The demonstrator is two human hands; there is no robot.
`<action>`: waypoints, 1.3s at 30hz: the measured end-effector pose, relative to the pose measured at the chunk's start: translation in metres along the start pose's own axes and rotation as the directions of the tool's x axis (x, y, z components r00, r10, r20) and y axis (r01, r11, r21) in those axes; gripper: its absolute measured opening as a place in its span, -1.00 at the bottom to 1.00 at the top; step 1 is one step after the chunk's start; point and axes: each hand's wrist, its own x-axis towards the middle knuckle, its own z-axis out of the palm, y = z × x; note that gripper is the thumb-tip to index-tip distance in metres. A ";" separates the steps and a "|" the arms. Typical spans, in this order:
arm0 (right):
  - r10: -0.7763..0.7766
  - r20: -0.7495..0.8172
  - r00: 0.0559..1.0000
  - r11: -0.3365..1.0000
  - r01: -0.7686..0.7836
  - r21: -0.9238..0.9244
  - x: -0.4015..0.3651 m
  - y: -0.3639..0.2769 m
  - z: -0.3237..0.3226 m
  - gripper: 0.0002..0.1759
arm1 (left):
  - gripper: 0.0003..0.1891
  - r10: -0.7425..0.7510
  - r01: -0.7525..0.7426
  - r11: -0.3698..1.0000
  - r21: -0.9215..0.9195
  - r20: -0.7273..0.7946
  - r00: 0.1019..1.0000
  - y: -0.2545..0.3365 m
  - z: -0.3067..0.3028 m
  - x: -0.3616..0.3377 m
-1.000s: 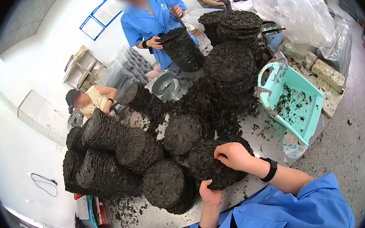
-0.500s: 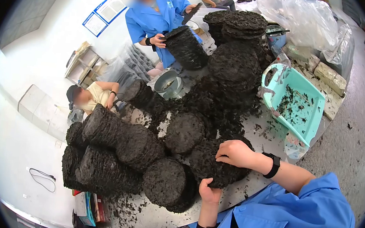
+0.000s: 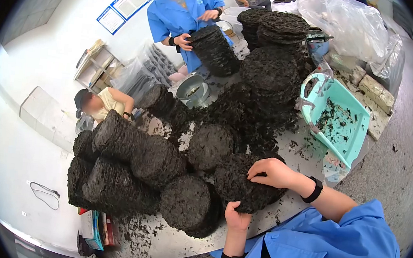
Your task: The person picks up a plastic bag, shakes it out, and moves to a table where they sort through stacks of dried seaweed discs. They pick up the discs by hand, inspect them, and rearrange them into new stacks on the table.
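Observation:
A dark, rough round disc [image 3: 241,181] lies near the table's front edge, on or beside other dark material. My left hand [image 3: 238,218] grips its near edge, the thumb up on top and the other fingers hidden beneath. Over the disc's right part rests my right hand [image 3: 272,173], its fingers bent and their tips touching the dark surface; whether they pinch anything is too small to tell. Just left of my left hand stands a stack of dark discs [image 3: 185,203], and another stack [image 3: 210,148] is behind it.
A turquoise basket [image 3: 359,127] with dark scraps sits at the right. Several more disc stacks [image 3: 122,188] fill the left. Across the table, a person in blue [image 3: 182,9] holds a stack near a grey bucket [image 3: 193,91]. Another person [image 3: 113,102] is at the left.
My right hand's fingers have shifted slightly and spread a little over the disc. The person in blue no longer holds up a separate disc; that hand is now above the stack. The view has shifted slightly.

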 end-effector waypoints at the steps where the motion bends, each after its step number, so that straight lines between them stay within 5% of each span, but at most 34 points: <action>1: -0.017 -0.016 1.000 1.000 0.017 -0.014 0.000 0.001 0.000 -0.84 | -0.32 0.000 0.000 1.000 -0.026 0.004 1.000 -0.001 -0.001 0.002; 6: -0.037 -0.067 0.997 0.999 0.036 -0.010 -0.005 0.000 0.000 -0.82 | -0.34 0.007 -0.009 0.999 -0.046 -0.028 1.000 0.001 0.007 0.001; 9: -0.077 -0.444 0.893 0.996 0.047 -0.079 -0.015 -0.002 -0.003 -0.76 | -0.37 0.132 -0.131 0.984 0.125 -0.004 0.991 0.004 0.012 -0.002; 11: 0.075 -0.512 0.855 0.996 -0.093 -0.009 -0.026 0.010 -0.012 -0.75 | -0.38 0.389 -0.373 0.863 0.342 0.023 0.921 0.010 0.017 -0.006; 12: 0.188 -0.525 0.830 0.982 -0.172 0.079 -0.031 0.020 -0.014 -0.74 | -0.38 0.398 -0.380 0.861 0.339 0.019 0.917 0.017 0.013 -0.008; 14: 0.266 -0.467 0.843 0.962 -0.265 0.068 -0.040 0.037 -0.013 -0.68 | -0.38 0.605 -0.453 0.640 0.620 -0.042 0.795 0.039 0.003 -0.012; 17: 0.316 -0.396 0.862 0.933 -0.358 -0.035 -0.052 0.042 -0.010 -0.54 | -0.38 0.648 -0.550 0.721 0.422 -0.129 0.751 0.105 0.004 -0.038; 21: 0.415 -0.400 0.817 0.896 -0.444 0.022 -0.068 0.066 -0.008 -0.51 | -0.33 0.811 -0.560 0.506 0.656 -0.140 0.568 0.157 -0.010 -0.076; 22: 0.497 -0.378 0.781 0.860 -0.503 0.089 -0.073 0.072 -0.007 -0.49 | -0.34 0.957 -0.375 -0.013 0.927 0.120 0.265 0.153 -0.006 -0.079; 23: 0.575 -0.352 0.738 0.814 -0.560 0.154 -0.078 0.077 -0.006 -0.46 | -0.35 0.874 0.017 -0.483 0.876 0.481 0.065 0.146 0.005 -0.079; 25: 0.556 -0.340 0.758 0.827 -0.545 0.137 -0.086 0.091 -0.002 -0.45 | -0.32 0.794 -0.166 -0.519 0.838 0.545 0.269 0.114 0.014 -0.073; 26: 0.531 -0.335 0.778 0.843 -0.526 0.114 -0.089 0.094 -0.002 -0.43 | -0.41 0.695 -0.282 -0.469 0.837 0.547 0.466 0.088 0.023 -0.063; 27: 0.529 -0.327 0.783 0.844 -0.526 0.106 -0.089 0.092 -0.003 -0.43 | -0.34 0.545 -0.461 -0.187 0.868 0.482 0.686 0.058 0.019 -0.046; 28: 0.644 -0.287 0.709 0.764 -0.581 0.280 -0.087 0.089 -0.005 -0.42 | -0.15 0.267 -0.338 -0.540 0.771 0.538 0.800 0.033 0.012 -0.034; 29: 0.741 -0.224 0.633 0.656 -0.612 0.442 -0.083 0.087 -0.006 -0.42 | 0.01 0.079 -0.360 -0.609 0.707 0.506 0.859 0.006 0.013 -0.019; 30: 0.731 -0.221 0.646 0.667 -0.605 0.435 -0.082 0.088 -0.006 -0.42 | 0.06 0.054 -0.363 -0.588 0.723 0.483 0.874 -0.018 -0.002 -0.002; 31: 0.777 -0.170 0.606 0.565 -0.551 0.614 -0.084 0.090 -0.007 -0.41 | 0.06 0.050 -0.256 -0.606 0.753 0.357 0.933 -0.032 -0.001 0.006; 34: 0.814 0.038 0.579 0.279 -0.448 0.849 -0.087 0.093 -0.013 -0.49 | -0.09 0.042 -0.308 -0.624 0.718 0.425 0.904 -0.032 -0.005 0.017; 35: 0.760 0.115 0.639 0.200 -0.399 0.895 -0.093 0.103 -0.013 -0.52 | -0.09 0.062 -0.293 -0.628 0.721 0.422 0.905 -0.027 -0.006 0.018; 37: 0.682 0.213 0.700 0.100 -0.378 0.920 -0.088 0.106 -0.007 -0.54 | -0.16 0.017 -0.448 -0.462 0.765 0.513 0.858 -0.018 -0.008 0.016; 39: 0.655 0.241 0.716 0.038 -0.349 0.936 -0.078 0.077 0.000 -0.50 | -0.16 0.029 -0.450 -0.401 0.798 0.502 0.865 -0.010 -0.006 0.016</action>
